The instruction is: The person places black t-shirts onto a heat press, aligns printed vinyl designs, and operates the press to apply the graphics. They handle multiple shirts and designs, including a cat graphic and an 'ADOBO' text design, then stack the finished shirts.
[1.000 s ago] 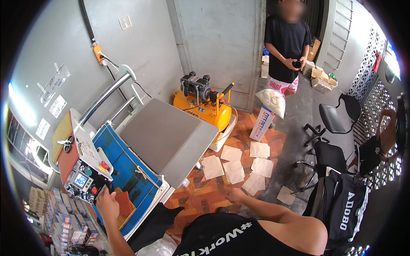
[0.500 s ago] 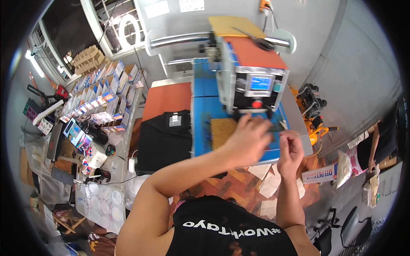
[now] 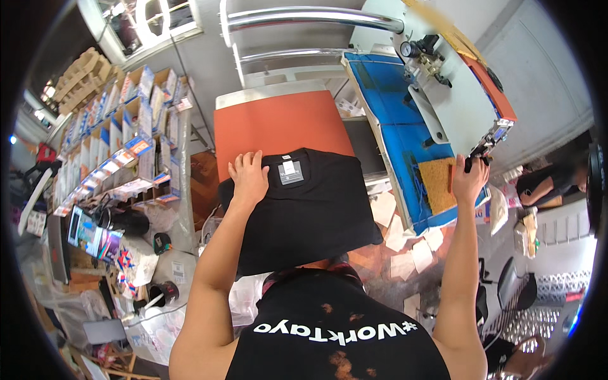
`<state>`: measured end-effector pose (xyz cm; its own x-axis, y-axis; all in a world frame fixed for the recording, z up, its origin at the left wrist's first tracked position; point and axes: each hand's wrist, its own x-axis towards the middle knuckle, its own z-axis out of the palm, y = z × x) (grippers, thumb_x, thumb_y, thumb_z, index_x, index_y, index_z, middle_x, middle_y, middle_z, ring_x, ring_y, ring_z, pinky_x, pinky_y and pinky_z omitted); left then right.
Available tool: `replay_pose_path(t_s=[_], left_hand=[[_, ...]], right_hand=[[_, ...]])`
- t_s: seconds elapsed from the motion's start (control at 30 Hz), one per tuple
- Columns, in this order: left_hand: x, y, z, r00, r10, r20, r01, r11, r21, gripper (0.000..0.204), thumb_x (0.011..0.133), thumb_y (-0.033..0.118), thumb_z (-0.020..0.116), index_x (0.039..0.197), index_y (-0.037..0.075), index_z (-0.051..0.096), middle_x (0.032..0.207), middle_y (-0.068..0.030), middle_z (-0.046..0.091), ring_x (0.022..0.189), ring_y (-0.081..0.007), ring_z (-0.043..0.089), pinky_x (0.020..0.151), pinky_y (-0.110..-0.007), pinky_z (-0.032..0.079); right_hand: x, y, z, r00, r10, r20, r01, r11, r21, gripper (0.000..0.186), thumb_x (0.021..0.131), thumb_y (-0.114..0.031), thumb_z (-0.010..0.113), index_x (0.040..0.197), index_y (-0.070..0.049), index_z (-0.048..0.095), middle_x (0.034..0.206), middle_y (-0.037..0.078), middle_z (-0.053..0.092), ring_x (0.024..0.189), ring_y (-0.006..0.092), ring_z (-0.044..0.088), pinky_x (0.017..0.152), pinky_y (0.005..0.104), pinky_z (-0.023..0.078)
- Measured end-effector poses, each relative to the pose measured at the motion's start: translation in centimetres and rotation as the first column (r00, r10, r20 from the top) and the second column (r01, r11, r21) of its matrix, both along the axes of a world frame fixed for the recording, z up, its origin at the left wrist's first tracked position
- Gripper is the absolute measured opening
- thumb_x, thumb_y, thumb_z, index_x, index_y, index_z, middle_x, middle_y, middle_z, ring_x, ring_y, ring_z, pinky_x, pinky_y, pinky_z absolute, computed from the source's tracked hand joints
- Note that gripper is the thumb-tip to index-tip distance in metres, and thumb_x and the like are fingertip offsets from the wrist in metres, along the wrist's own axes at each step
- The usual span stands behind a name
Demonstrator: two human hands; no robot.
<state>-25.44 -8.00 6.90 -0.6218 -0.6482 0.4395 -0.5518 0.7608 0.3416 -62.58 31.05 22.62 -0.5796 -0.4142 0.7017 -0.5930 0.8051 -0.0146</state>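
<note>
My left hand rests with spread fingers on the upper left of a folded black T-shirt, beside its grey neck label. The shirt lies on an orange padded platen. On the right, my right hand is wrapped round a black handle below the small control box of a heat press. The press's white upper body carries a pressure gauge and stands over a blue-covered board, where a tan pad lies near my right hand.
Boxes of flat packets, a laptop and a mug crowd the left table. Chrome bars run behind the platen. Paper sheets lie on the floor. At right are another person and an office chair.
The view has turned toward the platen and shirt. My left hand has moved left from the control box onto the shirt; my right hand has moved onto the black handle.
</note>
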Motion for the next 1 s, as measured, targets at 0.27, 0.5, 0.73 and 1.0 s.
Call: replay_pose_path(t_s=[0.27, 0.5, 0.73, 1.0], left_hand=[[-3.3, 0.3, 2.4, 0.985, -0.168, 0.039, 0.137, 0.900, 0.414, 0.020, 0.092, 0.016, 0.071, 0.105, 0.005, 0.062, 0.104, -0.0201, 0.064, 0.101, -0.0451, 0.064, 0.082, -0.051, 0.053], [-6.5, -0.8, 8.5, 0.916, -0.134, -0.379, 0.373, 0.632, 0.680, 0.015, 0.089, -0.005, 0.071, 0.103, -0.002, 0.066, 0.087, -0.0083, 0.067, 0.072, -0.0125, 0.066, 0.062, -0.028, 0.058], [-21.7, 12.5, 13.1, 0.780, -0.130, -0.612, 0.611, -0.054, 0.790, 0.022, 0.097, 0.004, 0.068, 0.117, -0.003, 0.065, 0.099, -0.0117, 0.071, 0.076, -0.0182, 0.071, 0.070, -0.034, 0.063], [-24.1, 20.0, 12.5, 0.707, -0.438, -0.555, 0.532, -0.188, 0.826, 0.026, 0.103, 0.006, 0.056, 0.125, -0.008, 0.061, 0.112, -0.0208, 0.071, 0.099, -0.0301, 0.074, 0.091, -0.040, 0.061]], right_hand=[[-4.8, 4.2, 0.1, 0.983, -0.130, 0.129, 0.127, 0.991, 0.035, 0.046, 0.097, -0.040, 0.064, 0.112, 0.004, 0.065, 0.116, 0.026, 0.065, 0.116, 0.0457, 0.055, 0.102, 0.0537, 0.042], [-7.1, 4.4, 0.2, 0.966, 0.083, 0.243, -0.021, 0.969, -0.246, 0.044, 0.101, -0.041, 0.056, 0.099, 0.001, 0.065, 0.112, 0.022, 0.059, 0.119, 0.0411, 0.048, 0.105, 0.0502, 0.038], [-8.8, 6.1, 0.7, 0.929, 0.179, 0.324, -0.055, 0.932, -0.358, 0.037, 0.105, -0.031, 0.053, 0.095, 0.001, 0.069, 0.111, 0.017, 0.061, 0.115, 0.0383, 0.049, 0.104, 0.0458, 0.040], [-8.4, 6.6, 0.8, 0.929, 0.253, 0.269, -0.140, 0.915, -0.377, 0.031, 0.102, -0.026, 0.057, 0.087, -0.003, 0.069, 0.098, 0.015, 0.061, 0.107, 0.0381, 0.052, 0.098, 0.0460, 0.044]])
